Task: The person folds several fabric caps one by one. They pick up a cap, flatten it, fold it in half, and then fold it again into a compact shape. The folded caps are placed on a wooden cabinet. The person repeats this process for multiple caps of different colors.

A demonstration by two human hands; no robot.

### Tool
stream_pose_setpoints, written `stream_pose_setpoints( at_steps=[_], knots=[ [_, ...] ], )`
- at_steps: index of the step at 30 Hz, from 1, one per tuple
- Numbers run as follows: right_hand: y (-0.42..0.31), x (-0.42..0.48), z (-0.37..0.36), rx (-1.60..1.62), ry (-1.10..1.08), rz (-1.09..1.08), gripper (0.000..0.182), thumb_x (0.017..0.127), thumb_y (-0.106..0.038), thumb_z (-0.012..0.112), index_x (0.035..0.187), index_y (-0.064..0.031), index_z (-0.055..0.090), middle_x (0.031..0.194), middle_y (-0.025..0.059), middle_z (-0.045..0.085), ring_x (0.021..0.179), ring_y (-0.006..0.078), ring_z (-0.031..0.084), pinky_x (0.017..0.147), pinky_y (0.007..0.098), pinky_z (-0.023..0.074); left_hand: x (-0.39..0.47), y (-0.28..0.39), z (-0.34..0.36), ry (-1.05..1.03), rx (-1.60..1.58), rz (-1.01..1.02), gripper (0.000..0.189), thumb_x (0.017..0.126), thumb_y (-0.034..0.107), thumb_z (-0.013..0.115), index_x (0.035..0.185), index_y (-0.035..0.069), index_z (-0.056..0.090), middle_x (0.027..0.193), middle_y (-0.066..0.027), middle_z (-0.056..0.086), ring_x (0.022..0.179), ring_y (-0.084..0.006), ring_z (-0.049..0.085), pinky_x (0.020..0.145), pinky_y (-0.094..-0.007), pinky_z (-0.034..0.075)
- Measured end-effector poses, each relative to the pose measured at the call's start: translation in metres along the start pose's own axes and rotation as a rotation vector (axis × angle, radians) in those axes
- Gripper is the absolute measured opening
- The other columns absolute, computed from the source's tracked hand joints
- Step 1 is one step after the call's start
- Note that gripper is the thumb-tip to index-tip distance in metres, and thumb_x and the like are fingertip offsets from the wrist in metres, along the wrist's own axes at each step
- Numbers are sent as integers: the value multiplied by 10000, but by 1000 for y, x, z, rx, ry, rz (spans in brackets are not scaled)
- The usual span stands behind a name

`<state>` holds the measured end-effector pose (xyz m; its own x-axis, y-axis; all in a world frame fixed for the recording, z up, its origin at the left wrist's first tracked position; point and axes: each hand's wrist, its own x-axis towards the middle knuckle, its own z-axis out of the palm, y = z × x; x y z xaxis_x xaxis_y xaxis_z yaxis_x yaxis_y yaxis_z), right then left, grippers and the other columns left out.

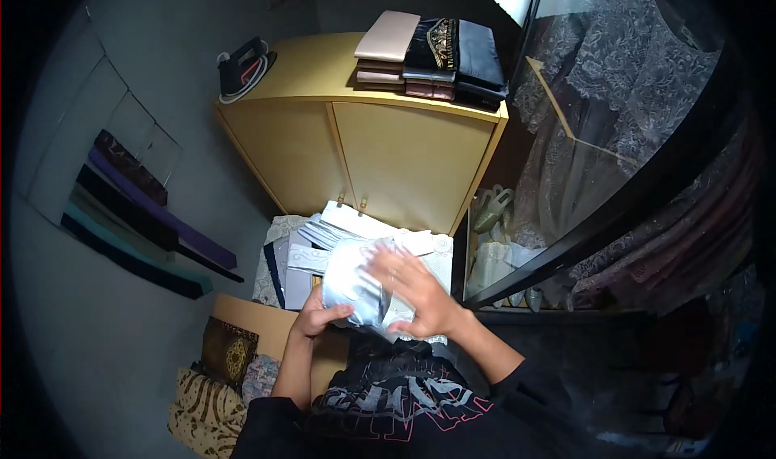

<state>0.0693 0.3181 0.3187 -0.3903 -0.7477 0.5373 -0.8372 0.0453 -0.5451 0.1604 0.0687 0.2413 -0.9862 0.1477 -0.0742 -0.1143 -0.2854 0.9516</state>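
A light-blue satin cloth point(354, 280), loosely bundled, is held up over a small table with a lace cover point(439, 265). My left hand point(320, 315) grips its lower left edge, with the thumb on top. My right hand point(415, 292) is spread against its right side and partly blurred by motion; whether it touches the cloth is hard to tell. Behind the bundle, a pale patterned strip point(308, 258), striped pale fabric point(327, 235) and a folded white cloth point(357, 218) lie on the table. The cloth's underside is hidden.
A wooden cabinet point(412, 156) stands beyond the table, bearing a clothes iron point(245, 71) and stacked folded fabrics point(388, 38). Neckties or similar strips point(151, 210) hang on the left wall. Lace garments point(636, 83) and shoes point(494, 207) are at right. A cardboard box point(260, 322) and cushions point(227, 353) sit lower left.
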Motion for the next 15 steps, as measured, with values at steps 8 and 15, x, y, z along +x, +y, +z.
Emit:
stream_pose_setpoints(
  at_steps=[8,15],
  knots=[
    [52,-11,-14,-203,71,-8,798,872,-691,496,1374,-75,567,1472,162,482,1410,389,378,1134,556,247,-18,28,12,-114,172,26,330,851,88,730,1142,-27,626,1026,-57,678,939,-123,620,852,-276,481],
    [78,-25,6,-96,143,187,696,901,-687,443,1334,-173,625,1527,190,393,1430,412,320,1156,554,220,-27,35,15,-129,254,33,350,836,68,746,1154,-10,622,1034,-66,684,951,-127,623,849,-286,488]
  ],
)
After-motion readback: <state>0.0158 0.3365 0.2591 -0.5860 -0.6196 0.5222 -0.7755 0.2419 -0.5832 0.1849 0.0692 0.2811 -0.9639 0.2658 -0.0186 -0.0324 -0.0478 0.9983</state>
